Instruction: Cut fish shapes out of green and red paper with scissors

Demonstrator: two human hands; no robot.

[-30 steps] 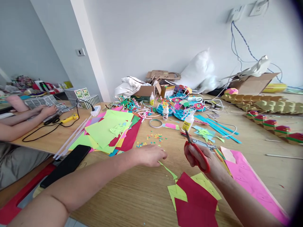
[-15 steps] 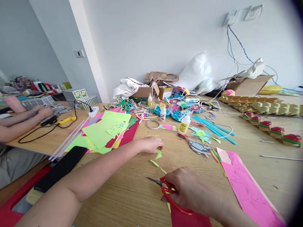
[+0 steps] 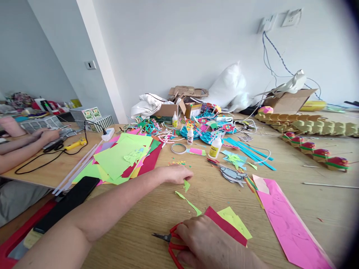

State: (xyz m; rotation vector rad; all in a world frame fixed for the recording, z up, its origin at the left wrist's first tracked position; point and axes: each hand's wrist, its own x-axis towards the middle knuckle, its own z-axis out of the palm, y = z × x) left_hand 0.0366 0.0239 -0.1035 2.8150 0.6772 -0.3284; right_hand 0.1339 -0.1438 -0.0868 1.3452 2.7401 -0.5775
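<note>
My left hand (image 3: 179,174) is closed, fingers pressed down on a green paper scrap (image 3: 186,185) at the middle of the table. Red-handled scissors (image 3: 176,244) are gripped in my right hand (image 3: 206,239), nearer the front edge, with the blades together and pointing left. A dark red paper (image 3: 224,225) and a yellow-green paper (image 3: 235,221) lie beside and partly under my right hand. Between the hands rests a thin green strip (image 3: 188,203).
Coloured sheets (image 3: 117,157) and a black phone (image 3: 67,203) lie left. Behind are a glue bottle (image 3: 215,146), tape roll (image 3: 178,148) and grey paper fish (image 3: 232,175). Pink paper (image 3: 291,224) lies right. Another person's hands (image 3: 47,134) are at far left.
My right hand has moved left and toward the front edge with the scissors, showing more of the red and yellow-green papers. My left hand stays nearly in place. The view has shifted slightly.
</note>
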